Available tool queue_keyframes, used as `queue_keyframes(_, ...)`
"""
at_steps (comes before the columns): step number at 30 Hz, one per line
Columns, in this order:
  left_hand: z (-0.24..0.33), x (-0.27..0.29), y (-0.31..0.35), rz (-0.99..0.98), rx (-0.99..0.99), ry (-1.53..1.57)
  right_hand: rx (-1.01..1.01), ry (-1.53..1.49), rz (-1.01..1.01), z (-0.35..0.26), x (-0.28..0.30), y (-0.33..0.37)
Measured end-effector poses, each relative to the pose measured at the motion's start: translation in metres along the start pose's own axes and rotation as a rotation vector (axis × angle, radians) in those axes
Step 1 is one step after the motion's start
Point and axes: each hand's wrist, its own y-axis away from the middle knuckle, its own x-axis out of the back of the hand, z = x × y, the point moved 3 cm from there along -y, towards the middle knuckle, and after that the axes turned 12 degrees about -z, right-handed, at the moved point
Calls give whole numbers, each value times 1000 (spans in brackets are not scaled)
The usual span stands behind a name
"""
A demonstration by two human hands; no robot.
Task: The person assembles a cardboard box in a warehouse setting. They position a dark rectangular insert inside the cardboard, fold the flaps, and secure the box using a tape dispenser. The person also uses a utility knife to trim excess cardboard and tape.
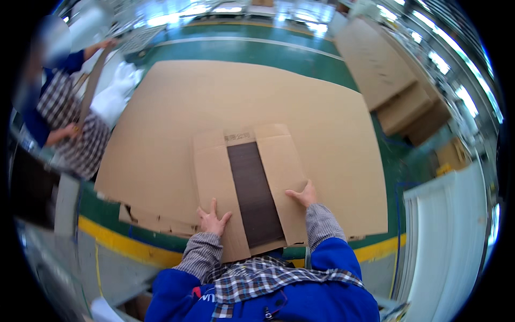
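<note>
A brown cardboard box (280, 155) lies in front of me, its near end close to my body. Its two long flaps are folded inward and leave a gap, through which a dark brown surface (255, 188) shows. My left hand (213, 219) holds the left edge near the close end, thumb and fingers spread over the flap. At the right edge my right hand (304, 194) grips the box, its thumb pointing inward across the flap. Some fingertips of both hands are hidden by the sides. Beneath the box is a large flat cardboard sheet (343, 155).
Another person (75, 112) stands at the left, holding a long brown strip (94, 80). More cardboard (158, 220) sticks out under the sheet's near left edge. Large cartons (386, 70) stand far right, and white panels (445, 231) near right. The floor (241, 48) is green.
</note>
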Motion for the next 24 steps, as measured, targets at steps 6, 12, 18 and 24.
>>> queue_keyframes(6, 20, -45, 46, 204, 123, 208, 38, 309, -197, -19, 22, -50)
queue_keyframes(12, 15, -102, 64, 292, 285, 378, 305, 319, -489, -94, 15, -80)
queue_keyframes(18, 51, -128, 67, 194, 317, 622, 528, 537, -329, -89, 39, -106)
queue_keyframes(24, 72, -125, 62, 183, 353, 793, 577, 550, -399, -115, 12, -153)
